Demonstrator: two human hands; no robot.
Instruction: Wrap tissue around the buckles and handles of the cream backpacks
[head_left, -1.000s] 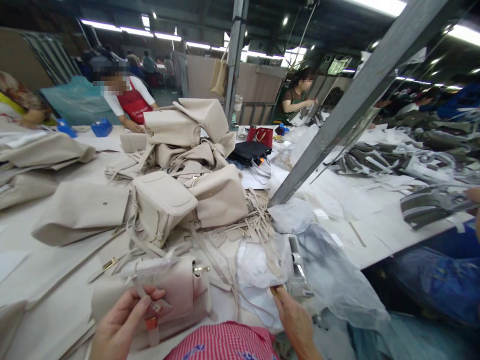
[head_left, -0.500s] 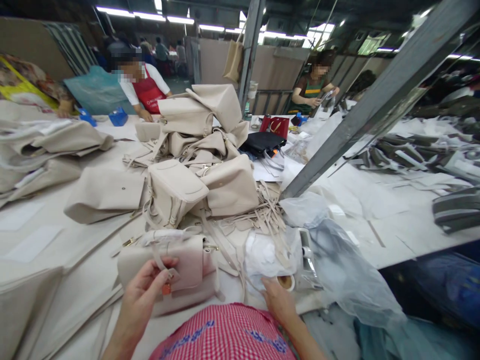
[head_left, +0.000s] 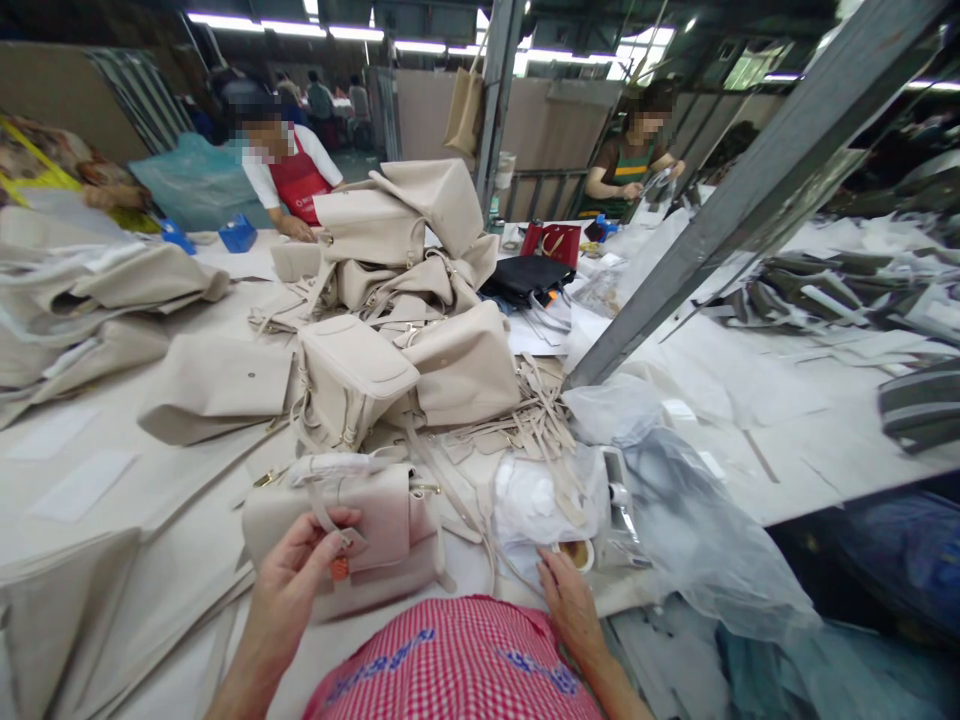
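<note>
My left hand (head_left: 300,560) is closed, thumb against fingers, on a thin beige strap (head_left: 327,515) at the front of a small beige handbag (head_left: 386,520). Just below the fingertips hangs a small orange-red piece (head_left: 340,568). The handbag lies on the table in front of me, with white wrapping along its top and a gold zip pull (head_left: 266,478) at its left end. My right hand (head_left: 568,595) rests beside a roll of tape (head_left: 579,555), its fingers stretched forward and loosely apart. White padding in clear plastic (head_left: 529,500) lies just beyond those fingers.
Several beige bags (head_left: 360,370) are piled ahead, beside loose straps (head_left: 536,415). A metal post (head_left: 675,260) slants across the right. Clear plastic sheeting (head_left: 697,540) drapes over the table edge. Co-workers (head_left: 300,180) stand across the table; dark green pieces (head_left: 810,290) lie far right.
My view has shifted slightly. The left hand keeps its hold on the strap. My right hand's fingers have spread a little beside the tape roll.
</note>
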